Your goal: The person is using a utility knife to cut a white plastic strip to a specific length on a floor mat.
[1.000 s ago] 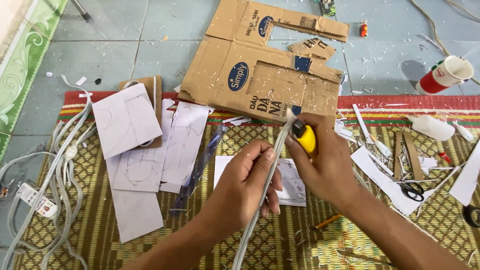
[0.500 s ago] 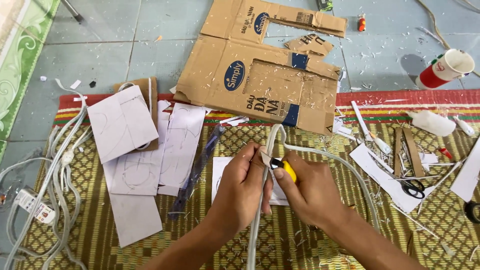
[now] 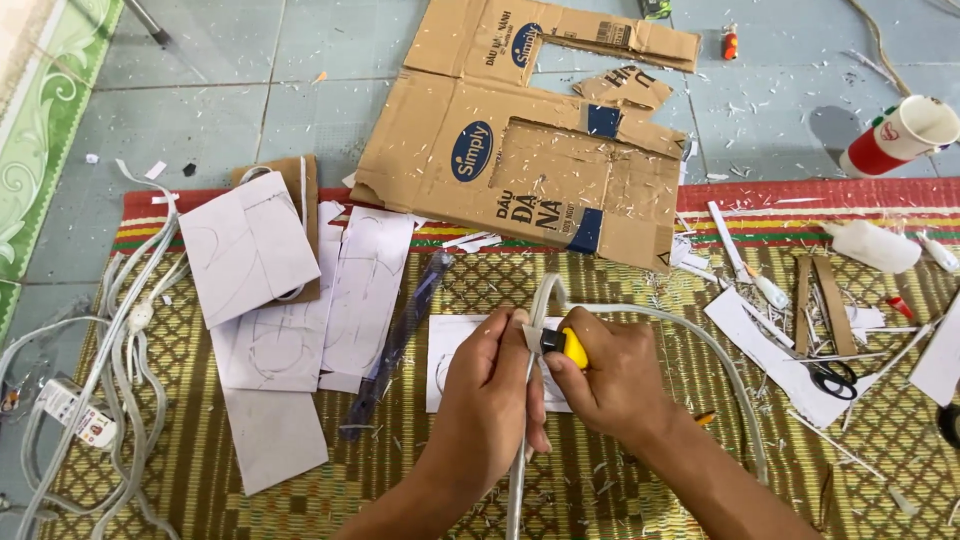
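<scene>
Compared with a second ago, I see both hands have dropped lower over the woven green-and-yellow floor mat (image 3: 250, 500), away from the flattened brown cardboard box (image 3: 520, 160), and the yellow-handled utility knife (image 3: 566, 346) that stood up high now lies nearly level between them. My left hand (image 3: 490, 405) is curled shut around the pale grey flexible strip (image 3: 528, 400), thumb and forefinger pinching it just beside the blade. My right hand (image 3: 612, 385) is closed around the knife handle, its black tip touching the strip where the strip bends over and arcs off to the right. The strip runs from the bottom edge up through the left fist. Under the hands lies one white paper sheet with a pencilled circle (image 3: 455, 350). I count one pair of black-handled scissors (image 3: 830, 378) to the right, one red-and-white cup (image 3: 900, 135) on the tiled floor, and one clear blue plastic ruler (image 3: 395, 345) left of the hands.
</scene>
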